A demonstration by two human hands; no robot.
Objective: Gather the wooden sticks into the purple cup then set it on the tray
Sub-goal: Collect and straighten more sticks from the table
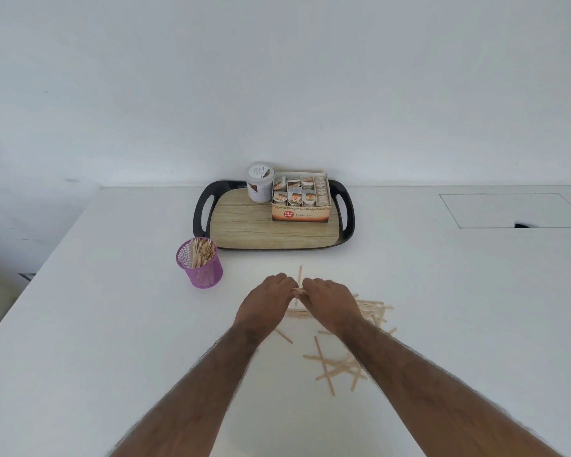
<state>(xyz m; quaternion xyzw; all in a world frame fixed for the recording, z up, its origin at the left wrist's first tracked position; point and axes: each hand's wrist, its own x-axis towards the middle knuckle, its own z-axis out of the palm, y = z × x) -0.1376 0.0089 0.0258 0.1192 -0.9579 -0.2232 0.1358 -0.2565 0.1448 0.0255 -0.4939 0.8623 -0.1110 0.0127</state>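
A purple mesh cup (pixel 200 267) stands upright on the white table, left of centre, with several wooden sticks inside it. My left hand (pixel 266 300) and my right hand (pixel 332 301) meet over the table, and both pinch a small bundle of wooden sticks (pixel 298 290) between their fingertips. More loose sticks lie scattered: a heap (pixel 373 310) beside my right hand and another cluster (pixel 335 366) under my right forearm. The tray (pixel 244 225), with a black rim and a wood-patterned floor, sits behind the cup against the wall.
On the tray's far side stand a white jar (pixel 259 182) and an open box of tea bags (pixel 300 201). A rectangular panel (pixel 511 211) is set into the table at the right. The table's left edge runs diagonally beside the cup.
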